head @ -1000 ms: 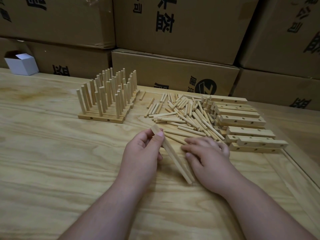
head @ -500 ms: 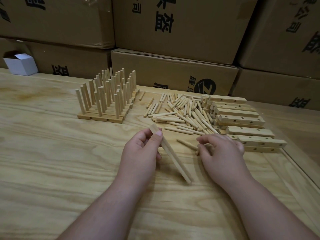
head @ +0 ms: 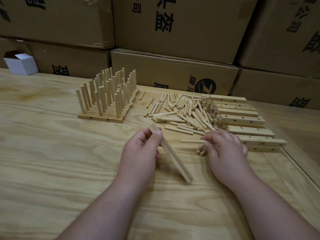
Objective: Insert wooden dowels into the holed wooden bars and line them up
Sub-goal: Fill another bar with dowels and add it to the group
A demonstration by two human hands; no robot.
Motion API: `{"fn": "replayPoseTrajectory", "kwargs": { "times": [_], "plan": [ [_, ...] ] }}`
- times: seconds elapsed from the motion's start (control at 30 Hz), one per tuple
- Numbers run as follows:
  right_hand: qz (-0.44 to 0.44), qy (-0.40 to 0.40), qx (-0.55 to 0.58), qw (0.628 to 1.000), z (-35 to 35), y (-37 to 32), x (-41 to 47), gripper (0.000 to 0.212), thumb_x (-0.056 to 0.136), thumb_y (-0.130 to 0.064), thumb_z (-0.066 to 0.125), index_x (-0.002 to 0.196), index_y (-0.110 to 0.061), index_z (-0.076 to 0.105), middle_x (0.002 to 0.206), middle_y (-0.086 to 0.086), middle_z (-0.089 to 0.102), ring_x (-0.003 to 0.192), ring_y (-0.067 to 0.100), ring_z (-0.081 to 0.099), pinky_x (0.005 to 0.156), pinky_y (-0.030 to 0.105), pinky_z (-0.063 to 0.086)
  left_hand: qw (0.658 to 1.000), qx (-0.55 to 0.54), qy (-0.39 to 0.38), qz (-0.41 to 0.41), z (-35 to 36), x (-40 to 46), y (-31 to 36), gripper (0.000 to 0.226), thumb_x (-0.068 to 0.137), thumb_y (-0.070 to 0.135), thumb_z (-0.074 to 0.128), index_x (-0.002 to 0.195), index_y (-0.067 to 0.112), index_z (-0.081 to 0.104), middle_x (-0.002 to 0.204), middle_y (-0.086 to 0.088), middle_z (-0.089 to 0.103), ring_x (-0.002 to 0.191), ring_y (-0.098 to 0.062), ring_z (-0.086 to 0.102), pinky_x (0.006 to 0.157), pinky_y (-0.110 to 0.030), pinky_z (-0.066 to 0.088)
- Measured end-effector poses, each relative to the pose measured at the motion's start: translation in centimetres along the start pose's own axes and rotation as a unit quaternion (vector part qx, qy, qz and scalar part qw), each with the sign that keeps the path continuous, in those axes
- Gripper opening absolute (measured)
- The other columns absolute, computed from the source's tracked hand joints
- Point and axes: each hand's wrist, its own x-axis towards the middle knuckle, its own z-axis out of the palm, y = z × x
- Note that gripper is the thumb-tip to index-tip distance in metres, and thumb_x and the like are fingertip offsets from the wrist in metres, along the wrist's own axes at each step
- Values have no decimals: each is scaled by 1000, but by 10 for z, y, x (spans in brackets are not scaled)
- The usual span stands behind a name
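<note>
Cardboard boxes (head: 173,28) wall the table (head: 52,161) behind loose dowels (head: 180,111) (scattered).

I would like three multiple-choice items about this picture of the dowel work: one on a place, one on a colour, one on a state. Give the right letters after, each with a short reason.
1. Where does the block of finished bars with upright dowels stand?
A. left of the loose dowel pile
B. right of the stacked bars
C. under the right hand

2. What colour is the small open box at the far left?
A. red
B. white
C. black

3. What does the left hand do?
A. lies flat on the table
B. grips a holed bar, tilted
C. holds a cardboard box

Answers:
1 A, since it stands left of the loose dowel pile.
2 B, since its walls are plainly white.
3 B, since the fingers curl round the upper end of the bar, whose lower end is on the table.
</note>
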Motion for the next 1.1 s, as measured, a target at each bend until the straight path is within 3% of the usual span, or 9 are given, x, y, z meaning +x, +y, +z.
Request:
{"fn": "replayPoseTrajectory", "kwargs": {
  "times": [0.2, 0.33, 0.43, 0.6, 0.7, 0.77, 0.9, 1.03, 1.1],
  "plan": [
    [10, -19, -20, 1000, -7, 7, -1, 33, 98, -15, 52, 99, -46, 62, 119, -24, 46, 125, 9, 32, 94, 30, 15, 1000, -2, 1, -3, 0, 0, 0, 15, 97, 31, 64, 101, 26, 77, 61, 16, 60, 53, -7, 51, 52, -13, 42],
    [4, -57, -45, 997, -9, 3, -2, 63, 85, 3, 49, 123, -47, 58, 144, -26, 40, 139, 6, 21, 109, 37, 13, 1000, -4, 1, -6, 0, 0, -1, 15, 97, 32, 64, 101, 26, 77, 63, 16, 61, 53, -7, 51, 53, -13, 43],
    [-24, -101, -43, 994, -7, 3, -3, 76, 82, 6, 46, 135, -49, 51, 149, -33, 35, 145, -5, 12, 114, 37, 4, 1000, 0, 1, -6, -1, 0, 0, 15, 97, 32, 64, 100, 26, 77, 62, 15, 60, 54, -6, 52, 53, -13, 43],
    [-47, -92, -67, 992, 0, 6, -3, 48, 97, -18, 51, 135, -48, 53, 129, -31, 50, 138, -2, 29, 114, 41, 6, 1000, -3, -2, -8, -1, -1, 0, 15, 98, 31, 63, 100, 25, 77, 59, 15, 60, 51, -5, 51, 51, -12, 43],
    [-50, -95, -80, 991, 3, 5, -3, 38, 99, -31, 52, 134, -45, 55, 112, -26, 45, 125, 5, 34, 111, 40, 10, 1000, 0, -3, -9, 0, 0, 1, 15, 97, 31, 63, 100, 25, 77, 62, 15, 62, 52, -6, 51, 52, -13, 43],
    [-41, -113, -89, 989, 3, 4, -2, 35, 99, -34, 51, 133, -42, 56, 112, -22, 46, 123, 9, 36, 110, 40, 19, 1000, 0, -4, -7, 0, 0, 1, 14, 97, 30, 63, 100, 25, 77, 67, 16, 64, 53, -7, 52, 53, -15, 44],
    [-21, -121, -93, 988, -1, -1, -1, 25, 98, -37, 52, 122, -37, 60, 115, -12, 50, 121, 16, 45, 102, 36, 38, 1000, 1, -4, -3, -1, 0, 0, 14, 97, 30, 64, 101, 26, 77, 70, 16, 65, 54, -7, 52, 53, -15, 44],
    [-22, -132, -107, 985, 0, -4, -6, 20, 96, -23, 43, 110, -37, 48, 115, -8, 48, 117, 19, 44, 95, 35, 38, 1000, -25, 4, 2, -1, 0, 2, 16, 98, 28, 62, 101, 25, 78, 71, 14, 64, 55, -7, 50, 53, -16, 43],
    [-35, -127, -99, 986, 2, -6, -7, 12, 99, -28, 44, 105, -38, 44, 113, -9, 49, 114, 18, 45, 92, 35, 38, 998, -69, -4, -11, -2, -1, 3, 21, 100, 28, 58, 104, 27, 79, 72, 7, 61, 58, -9, 50, 56, -20, 43]
  ]
}}
